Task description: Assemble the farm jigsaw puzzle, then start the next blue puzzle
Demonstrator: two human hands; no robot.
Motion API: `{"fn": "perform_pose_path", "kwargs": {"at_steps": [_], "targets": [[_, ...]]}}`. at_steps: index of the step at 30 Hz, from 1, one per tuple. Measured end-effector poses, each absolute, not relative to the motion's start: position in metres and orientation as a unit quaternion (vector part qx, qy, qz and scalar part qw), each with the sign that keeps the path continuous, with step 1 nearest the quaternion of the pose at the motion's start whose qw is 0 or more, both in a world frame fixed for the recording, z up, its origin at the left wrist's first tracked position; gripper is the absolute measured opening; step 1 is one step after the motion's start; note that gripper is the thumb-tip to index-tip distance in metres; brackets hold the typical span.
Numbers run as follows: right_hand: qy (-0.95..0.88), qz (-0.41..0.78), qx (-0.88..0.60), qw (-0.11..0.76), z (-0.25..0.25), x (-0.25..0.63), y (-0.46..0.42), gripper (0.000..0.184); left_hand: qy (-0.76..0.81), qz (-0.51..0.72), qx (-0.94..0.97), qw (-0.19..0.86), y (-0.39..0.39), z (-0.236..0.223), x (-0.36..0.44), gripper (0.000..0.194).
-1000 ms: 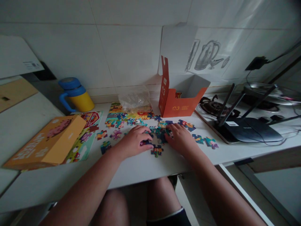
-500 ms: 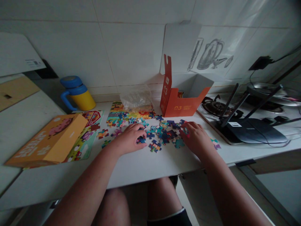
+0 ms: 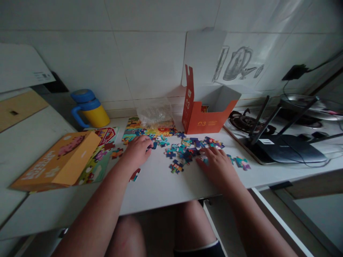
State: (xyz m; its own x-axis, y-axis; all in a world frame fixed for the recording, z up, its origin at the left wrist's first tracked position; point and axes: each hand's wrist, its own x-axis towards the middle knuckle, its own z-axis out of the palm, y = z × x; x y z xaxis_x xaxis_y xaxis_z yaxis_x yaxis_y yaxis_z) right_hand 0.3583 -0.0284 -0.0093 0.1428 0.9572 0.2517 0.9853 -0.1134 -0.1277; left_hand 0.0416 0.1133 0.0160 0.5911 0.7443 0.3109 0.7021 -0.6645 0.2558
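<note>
Loose jigsaw puzzle pieces [image 3: 184,155] lie scattered over the white counter, mostly dark blue, teal and multicoloured. My left hand [image 3: 137,151] is curled at the left side of the pile, thumb and fingers closed around a dark blue puzzle piece [image 3: 153,145]. On the right side my right hand [image 3: 215,166] rests palm down with its fingers spread, the fingertips touching pieces that they partly cover. Between the hands sits a small joined cluster [image 3: 176,166]. A reddish piece [image 3: 135,175] shows beside my left wrist.
A picture sheet [image 3: 131,128] lies behind the pieces under a clear plastic bag [image 3: 155,114]. An orange box [image 3: 206,121] stands open at the back. To the left are a yellow box [image 3: 59,160] and a blue-yellow flask [image 3: 91,109]; a black router [image 3: 289,148] is at right.
My left hand has moved left and slightly away from me, uncovering counter and a reddish piece. My right hand has shifted slightly left and nearer, exposing pieces behind and right of it.
</note>
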Motion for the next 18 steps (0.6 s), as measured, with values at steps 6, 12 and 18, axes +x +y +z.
{"fn": "perform_pose_path", "kwargs": {"at_steps": [6,12,18], "targets": [[-0.638,-0.042,-0.748,0.179,-0.017,0.366,-0.054,0.034,0.177,0.185,0.951,0.175,0.075,0.013,0.083,0.02],[-0.64,-0.022,-0.739,0.211,-0.02,0.373,-0.064,0.029,0.161,0.134,0.957,0.201,0.061,0.016,0.091,0.017],[-0.769,0.09,-0.577,0.258,-0.013,0.347,-0.069,0.021,0.245,0.159,0.947,0.135,0.081,0.016,0.075,0.006]]}}
